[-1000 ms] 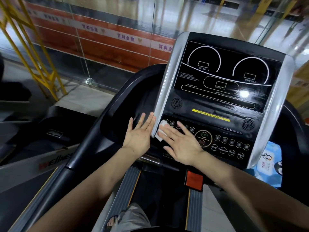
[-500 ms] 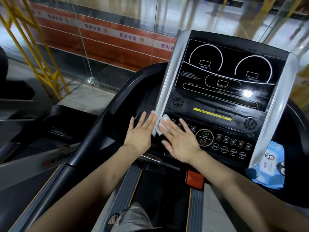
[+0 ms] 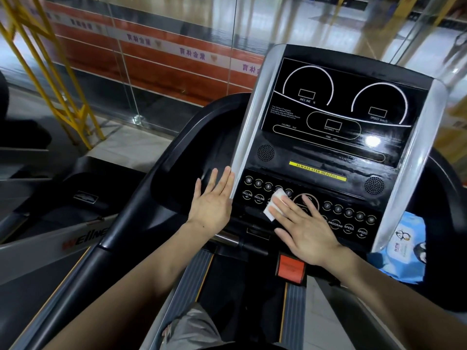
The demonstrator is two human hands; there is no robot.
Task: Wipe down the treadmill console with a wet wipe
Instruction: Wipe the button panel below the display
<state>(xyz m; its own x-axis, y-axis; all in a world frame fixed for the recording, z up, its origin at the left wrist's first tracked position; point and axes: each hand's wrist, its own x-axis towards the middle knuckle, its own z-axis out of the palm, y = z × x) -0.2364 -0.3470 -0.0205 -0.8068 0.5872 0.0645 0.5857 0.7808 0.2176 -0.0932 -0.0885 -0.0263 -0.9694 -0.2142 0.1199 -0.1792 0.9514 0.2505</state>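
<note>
Right hand (image 3: pixel 304 231) lies flat, fingers straight, pressing a white wet wipe (image 3: pixel 274 204) against the button panel of the treadmill console (image 3: pixel 328 152), left of the round centre button. Left hand (image 3: pixel 212 205) rests released, fingers extended, against the console's silver left edge. A blue wipe packet (image 3: pixel 401 251) sits beside the console's right edge.

I've slid my right hand (image 3: pixel 307 229) and the wet wipe (image 3: pixel 274 205) rightward along the button row, off the console's left edge, so the incline buttons (image 3: pixel 253 196) now show beside it.
</note>
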